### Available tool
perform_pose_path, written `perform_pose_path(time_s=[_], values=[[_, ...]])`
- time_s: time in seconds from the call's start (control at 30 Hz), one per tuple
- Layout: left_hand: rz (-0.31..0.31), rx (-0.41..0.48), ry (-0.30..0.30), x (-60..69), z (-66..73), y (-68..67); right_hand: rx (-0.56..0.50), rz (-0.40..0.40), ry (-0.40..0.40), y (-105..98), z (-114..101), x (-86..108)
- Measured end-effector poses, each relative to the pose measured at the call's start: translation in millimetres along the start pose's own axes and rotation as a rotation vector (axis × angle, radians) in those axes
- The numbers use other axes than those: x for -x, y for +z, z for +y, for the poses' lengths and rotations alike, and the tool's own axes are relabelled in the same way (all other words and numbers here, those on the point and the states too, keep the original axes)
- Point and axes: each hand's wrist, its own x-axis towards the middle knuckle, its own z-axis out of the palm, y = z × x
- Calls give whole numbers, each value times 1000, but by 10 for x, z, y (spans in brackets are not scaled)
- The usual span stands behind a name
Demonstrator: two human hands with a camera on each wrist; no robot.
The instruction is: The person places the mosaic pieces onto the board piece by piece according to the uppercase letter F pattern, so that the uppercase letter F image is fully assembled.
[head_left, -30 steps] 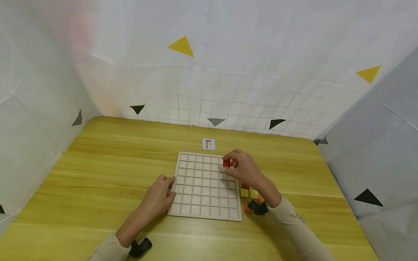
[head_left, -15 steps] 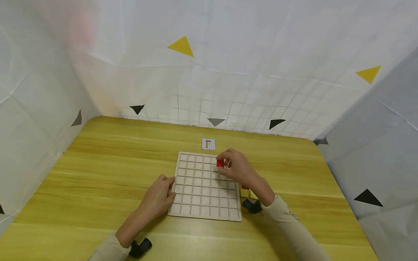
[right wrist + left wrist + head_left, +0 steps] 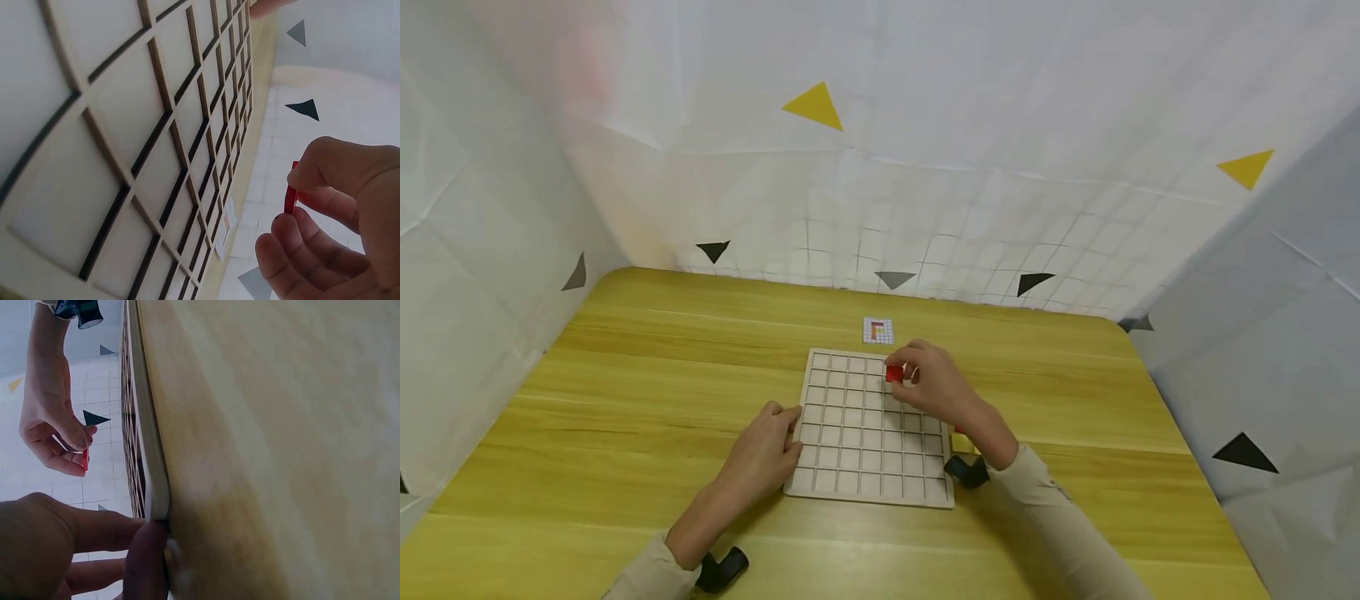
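My right hand [image 3: 936, 385] pinches a small red square tile [image 3: 894, 374] between thumb and fingers, above the far right part of a pale wooden grid board [image 3: 852, 435]. The right wrist view shows the tile [image 3: 290, 195] edge-on, thin and apart from the board. My left hand [image 3: 758, 450] rests beside the board's left edge, its index finger and thumb touching the rim. From the left wrist, the thumb [image 3: 145, 562] is seen against the board's side. All the grid squares I can see hold no tile; some are hidden under the right hand.
Yellow tiles [image 3: 960, 442] and a bit of red lie right of the board, partly hidden by the right wrist. Beyond the board lies a small card [image 3: 877, 331] printed with a coloured grid pattern. White sheets [image 3: 1000, 108] wall the wooden table [image 3: 625, 400].
My right hand has moved left over the board's far part with the red tile in its fingers. The left hand has stayed at the board's edge.
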Motion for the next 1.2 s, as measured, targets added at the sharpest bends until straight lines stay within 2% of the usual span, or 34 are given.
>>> perform_pose_path(time_s=[0.63,1.2], values=[[13,-12,16,9,-12,3,-19,-26,-9,164,-55,-121],[-10,-18,4,-3,2,-16,-41,-51,-12,249,-127,-198]])
